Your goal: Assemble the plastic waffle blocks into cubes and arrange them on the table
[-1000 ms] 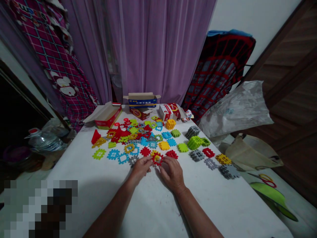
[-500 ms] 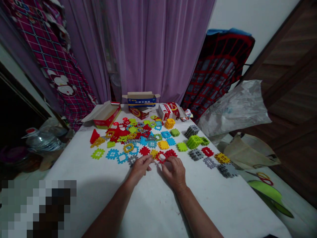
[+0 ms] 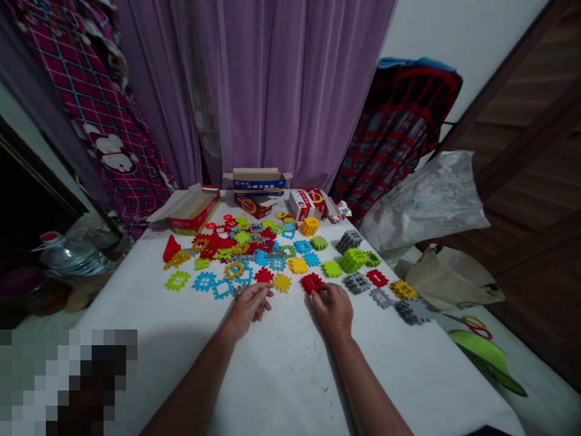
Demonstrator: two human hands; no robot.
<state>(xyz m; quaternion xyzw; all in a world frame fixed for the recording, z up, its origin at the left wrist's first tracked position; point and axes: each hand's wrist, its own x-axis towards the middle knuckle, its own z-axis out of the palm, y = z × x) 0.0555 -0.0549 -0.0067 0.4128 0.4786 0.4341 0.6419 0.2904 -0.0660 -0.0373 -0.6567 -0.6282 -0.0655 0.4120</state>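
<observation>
My right hand (image 3: 334,310) has its thumb and fingers closed at the near edge of a red notched building tile (image 3: 312,283), which rests on the table and seems to have another red piece on it. To the left, my left hand (image 3: 247,310) holds nothing, its fingers loosely apart. It is nearest to a grey tile (image 3: 240,289), partly hidden behind it, and a solid red tile (image 3: 264,276). Between the hands, a little farther off, lies a yellow tile (image 3: 282,283). Blue window-shaped tiles (image 3: 204,281) lie left of my left hand.
A mixed heap of tiles (image 3: 222,242) covers the table's far middle. Grey (image 3: 356,283), green (image 3: 353,260) and yellow (image 3: 403,289) stacks stand at the right. Along the back edge are an open red box (image 3: 195,212), a blue box (image 3: 259,184) and a red-white box (image 3: 308,204).
The red frame tile between my hands has gone right, onto the other red tile, with my right hand. My left hand has let go and drawn back to the left.
</observation>
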